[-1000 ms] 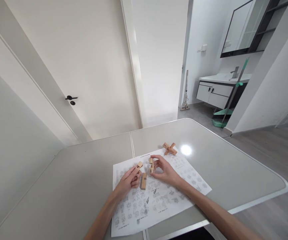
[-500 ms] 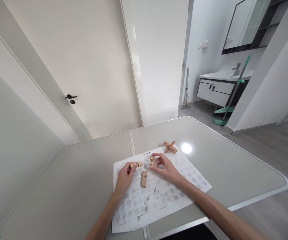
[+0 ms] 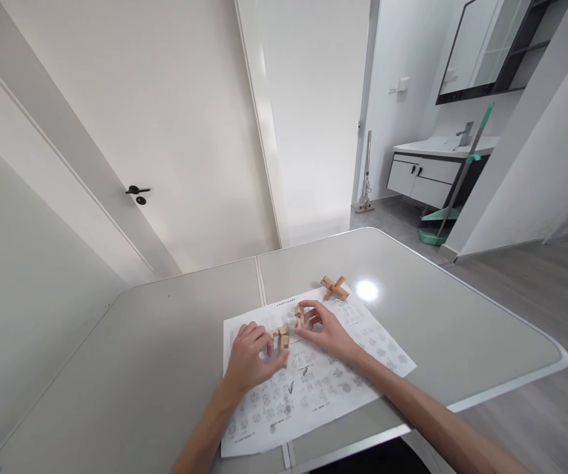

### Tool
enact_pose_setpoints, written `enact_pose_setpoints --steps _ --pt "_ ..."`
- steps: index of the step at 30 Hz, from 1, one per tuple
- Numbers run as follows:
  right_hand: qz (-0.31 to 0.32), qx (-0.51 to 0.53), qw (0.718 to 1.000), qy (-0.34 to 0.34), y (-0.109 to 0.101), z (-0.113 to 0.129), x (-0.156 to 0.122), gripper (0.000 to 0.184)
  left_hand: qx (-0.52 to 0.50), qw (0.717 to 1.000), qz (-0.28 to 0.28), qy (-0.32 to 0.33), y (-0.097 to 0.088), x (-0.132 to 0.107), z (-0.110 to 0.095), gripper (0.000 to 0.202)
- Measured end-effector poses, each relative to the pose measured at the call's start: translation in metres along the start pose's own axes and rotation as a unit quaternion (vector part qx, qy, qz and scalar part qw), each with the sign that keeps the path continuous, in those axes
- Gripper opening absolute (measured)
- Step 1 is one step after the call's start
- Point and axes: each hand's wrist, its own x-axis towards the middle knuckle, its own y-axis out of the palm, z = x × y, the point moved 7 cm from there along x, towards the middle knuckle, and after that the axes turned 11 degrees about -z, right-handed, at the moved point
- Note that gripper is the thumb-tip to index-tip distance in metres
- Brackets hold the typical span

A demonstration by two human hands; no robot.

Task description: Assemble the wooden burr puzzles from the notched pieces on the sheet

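Note:
My right hand [image 3: 327, 329] pinches a notched wooden block [image 3: 298, 317] upright between thumb and fingers, above the printed sheet. My left hand [image 3: 254, 355] is curved over the sheet, with a gap between thumb and fingertips. Its thumb overlaps the lower part of a second notched wooden block [image 3: 284, 342]; whether it presses on it I cannot tell. Just beyond those fingers lies another light wooden piece [image 3: 276, 332], partly hidden. Two or more wooden bars joined in a cross [image 3: 334, 288] rest at the sheet's far right edge.
Under both hands lies a white sheet [image 3: 313, 408] printed with small diagrams. It rests on a grey table [image 3: 165, 355] with a pale rim and a seam [image 3: 260, 280]. Beyond stand a door [image 3: 189, 131], a washbasin cabinet [image 3: 424, 174], a mop [image 3: 367, 174] and a green dustpan [image 3: 432, 238].
My left hand has let go of a small wooden piece and moved right and nearer to me, onto the notched block lying on the sheet. My right hand keeps its hold almost unmoved.

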Motion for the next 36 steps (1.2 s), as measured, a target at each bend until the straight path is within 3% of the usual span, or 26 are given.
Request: enact_pose_setpoints --steps 2,4,9,15,20,26,36 --pt "0.001 -0.001 1.000 -0.002 0.000 0.001 0.000 0.055 0.017 0.998 0.053 0.012 0.008 -0.004 -0.002 0.030" --pt "0.001 -0.002 1.000 -0.003 -0.001 0.002 0.000 0.054 0.030 0.997 0.067 0.022 0.012 -0.005 -0.004 0.026" --pt "0.002 -0.001 1.000 -0.002 0.000 0.005 -0.001 0.054 -0.023 0.999 0.028 -0.017 0.011 -0.002 -0.008 0.013" --pt "-0.012 0.010 1.000 0.007 -0.004 0.009 -0.002 0.056 -0.002 0.996 -0.041 -0.081 0.002 0.000 0.000 0.031" --pt "-0.008 0.028 0.999 -0.018 -0.005 0.015 -0.004 0.051 0.001 0.994 -0.051 -0.099 0.003 0.001 0.009 0.043" --pt "0.019 0.010 0.995 -0.093 0.003 0.028 -0.014 0.056 -0.020 0.991 -0.062 -0.120 0.003 0.002 0.018 0.045" --pt "0.070 -0.038 0.986 -0.146 0.013 0.034 -0.024 0.059 -0.126 0.974 -0.065 -0.175 0.002 0.003 0.023 0.047"
